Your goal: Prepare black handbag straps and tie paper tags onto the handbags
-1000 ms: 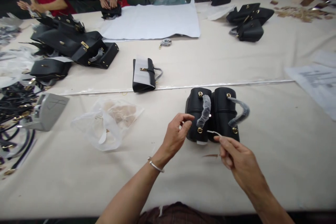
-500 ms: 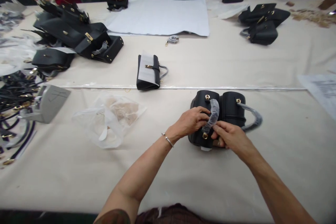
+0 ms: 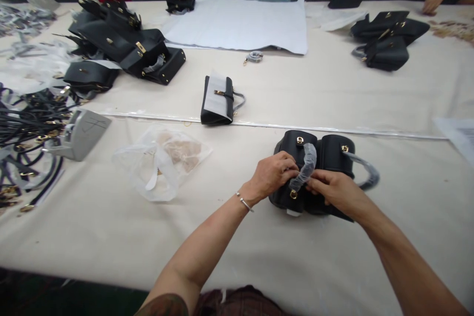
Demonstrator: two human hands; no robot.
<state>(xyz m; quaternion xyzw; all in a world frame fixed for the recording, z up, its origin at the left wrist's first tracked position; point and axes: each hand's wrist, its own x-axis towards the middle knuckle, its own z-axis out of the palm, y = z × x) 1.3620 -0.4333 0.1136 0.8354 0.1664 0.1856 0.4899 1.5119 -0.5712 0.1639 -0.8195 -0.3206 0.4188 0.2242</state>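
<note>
Two small black handbags stand side by side on the cream table. The left bag (image 3: 287, 145) has a handle wrapped in clear film (image 3: 306, 165); the right bag (image 3: 335, 155) has a wrapped handle hanging to its right. My left hand (image 3: 272, 174) is closed around the left side of the left bag's wrapped handle. My right hand (image 3: 331, 190) pinches the same handle from the right, fingers pressed together. Whether a thin white strip is still in my right fingers is hidden.
A clear plastic bag (image 3: 163, 160) with tan pieces lies to the left, a grey device (image 3: 79, 133) and black straps (image 3: 22, 128) beyond it. Another black bag (image 3: 218, 98) lies mid-table. Piled bags (image 3: 122, 49), white paper (image 3: 244, 24), and other people's hands line the far edge.
A second ago my hands hovered apart near the bags, the right pinching a thin white strip. Both then moved onto the left bag's wrapped handle and stay gripping it.
</note>
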